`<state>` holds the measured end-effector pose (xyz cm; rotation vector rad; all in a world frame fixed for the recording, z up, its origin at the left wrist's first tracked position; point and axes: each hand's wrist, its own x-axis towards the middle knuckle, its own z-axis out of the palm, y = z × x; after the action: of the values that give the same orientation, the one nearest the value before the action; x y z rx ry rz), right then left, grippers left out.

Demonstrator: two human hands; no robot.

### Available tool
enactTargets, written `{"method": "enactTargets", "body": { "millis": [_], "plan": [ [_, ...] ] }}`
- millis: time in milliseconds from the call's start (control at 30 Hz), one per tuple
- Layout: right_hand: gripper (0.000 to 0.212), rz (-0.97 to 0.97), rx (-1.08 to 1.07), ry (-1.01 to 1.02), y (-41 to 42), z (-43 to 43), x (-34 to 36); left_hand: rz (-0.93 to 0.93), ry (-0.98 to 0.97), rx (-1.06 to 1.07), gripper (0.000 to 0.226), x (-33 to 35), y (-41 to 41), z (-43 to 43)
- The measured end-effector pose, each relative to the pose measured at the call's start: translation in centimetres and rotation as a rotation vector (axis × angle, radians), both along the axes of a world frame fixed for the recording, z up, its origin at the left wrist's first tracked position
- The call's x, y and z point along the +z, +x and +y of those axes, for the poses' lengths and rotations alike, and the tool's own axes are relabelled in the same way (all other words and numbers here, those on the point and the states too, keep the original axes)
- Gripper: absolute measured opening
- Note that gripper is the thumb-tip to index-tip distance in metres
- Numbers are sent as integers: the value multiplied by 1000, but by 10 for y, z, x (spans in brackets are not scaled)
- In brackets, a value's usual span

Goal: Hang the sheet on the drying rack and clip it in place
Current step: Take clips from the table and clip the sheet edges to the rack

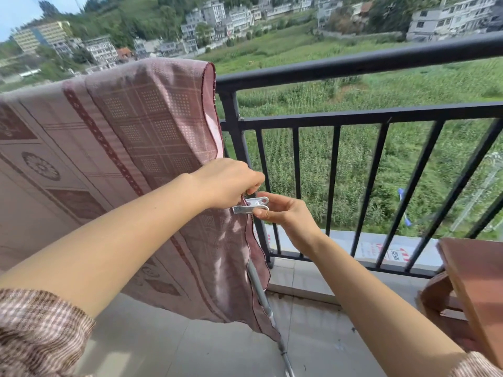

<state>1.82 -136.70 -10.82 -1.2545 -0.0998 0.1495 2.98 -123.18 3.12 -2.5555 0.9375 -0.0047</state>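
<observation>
Balcony setting: tiled floor, black metal railing (pixel 362 63) along the far side, green fields and buildings beyond. Daylight, strong.

Sheet (pixel 130 148): pink-maroon patterned, already draped over the top of the drying rack on the left, hanging down near to the floor. Its right hem runs down beside the railing post. Rack itself almost fully covered; only a grey rack leg (pixel 261 292) shows below the cloth edge, slanting to the floor.

Clip (pixel 251 205): pale plastic peg, lying roughly level at the sheet's right hem, jaws pointing left onto the cloth, handle end pointing right. Whether the jaws already bite the hem, cannot tell; the left hand covers that spot.

Left hand (pixel 228 183): closed in a pinch on the hem just above the clip, gathering the cloth.

Right hand (pixel 285 213): narrow pinch, thumb and fingers on the clip's handle end, holding it. Not wide.

Step in hand, judged: clipping the hem. Hanging appears done.

To do it well: keep the hem bunched and taut with the left hand; squeeze the handles fully so the jaws pass over all layers; seat them deep, ideally catching the rack leg behind, then release slowly and tug to test.

Wooden stool (pixel 473 289) at the near right, well apart.
</observation>
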Motion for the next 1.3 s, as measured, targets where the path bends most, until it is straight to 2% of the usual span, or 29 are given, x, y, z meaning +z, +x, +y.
{"method": "enactTargets", "body": {
  "millis": [100,200,267,367,467,567,667,800,900,1100,1200,1300],
  "plan": [
    [62,-8,-86,-113,-8,-9,-8,-93,-24,-187,22,-10,-6,3],
    [48,52,-222,-214,-27,-32,-25,-217,-208,-460,22,-36,-20,-5],
    [34,127,-338,-245,-49,-48,-42,-199,-308,-526,23,-67,-31,-19],
    [27,268,-513,-345,-91,-75,-70,-27,-392,-478,20,-123,-48,-51],
    [29,401,-696,-464,-145,-107,-99,232,-383,-372,24,-176,-66,-95],
    [24,550,-824,-575,-209,-136,-122,434,-380,-301,28,-223,-98,-142],
    [10,691,-916,-626,-272,-163,-134,563,-368,-252,29,-260,-140,-186],
    [5,843,-1014,-687,-354,-204,-147,680,-288,-269,33,-297,-201,-242],
    [17,963,-1096,-716,-410,-245,-163,752,-270,-292,38,-317,-249,-283],
    [35,1137,-1239,-992,-498,-316,-192,856,-233,-348,50,-359,-335,-356],
    [52,1186,-1128,-1044,-523,-340,-207,871,-171,-367,61,-377,-359,-378],
    [53,1159,-994,-1063,-532,-357,-220,869,-90,-354,70,-393,-365,-389]
  ]
}}
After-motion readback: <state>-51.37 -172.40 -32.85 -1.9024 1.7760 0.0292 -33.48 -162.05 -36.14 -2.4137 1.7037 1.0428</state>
